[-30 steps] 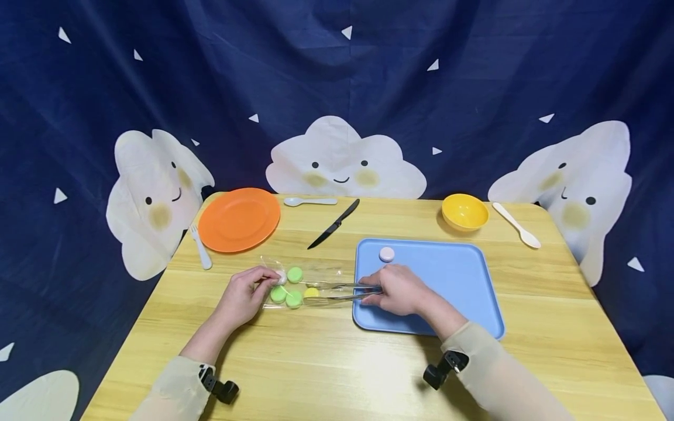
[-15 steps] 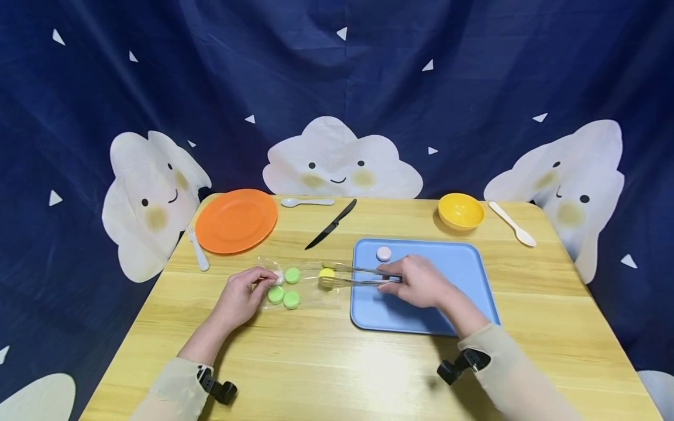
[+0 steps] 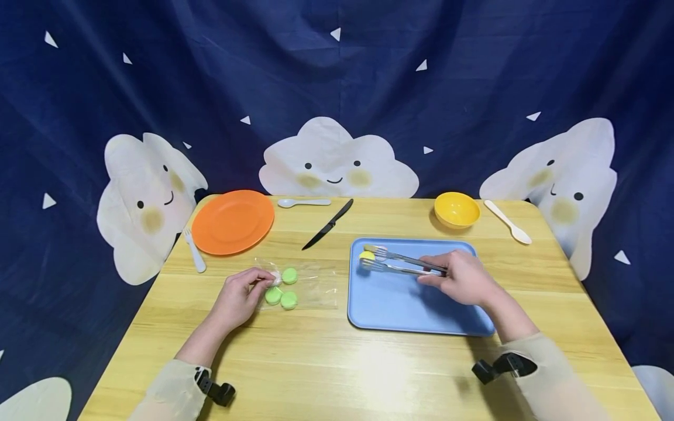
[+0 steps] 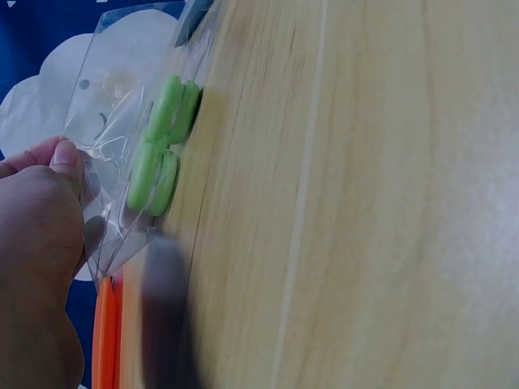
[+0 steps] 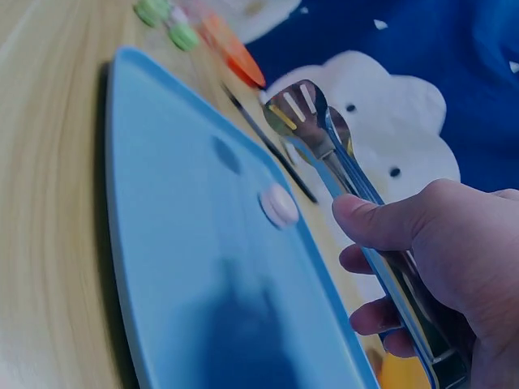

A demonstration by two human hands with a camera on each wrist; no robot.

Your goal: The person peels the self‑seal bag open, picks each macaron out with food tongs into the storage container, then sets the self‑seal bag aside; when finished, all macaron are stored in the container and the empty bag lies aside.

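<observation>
Wooden table: metal tongs are gripped by the right hand, tips at nine o'clock clamping a yellow piece over the blue tray; a clear bag is pinched by the left hand.

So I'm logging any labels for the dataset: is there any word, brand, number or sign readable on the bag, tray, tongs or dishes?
None: no readable text on the clear plastic bag, blue plastic tray, metal tongs, orange plate or yellow bowl.
The cloud backdrop carries only drawn faces.
</observation>
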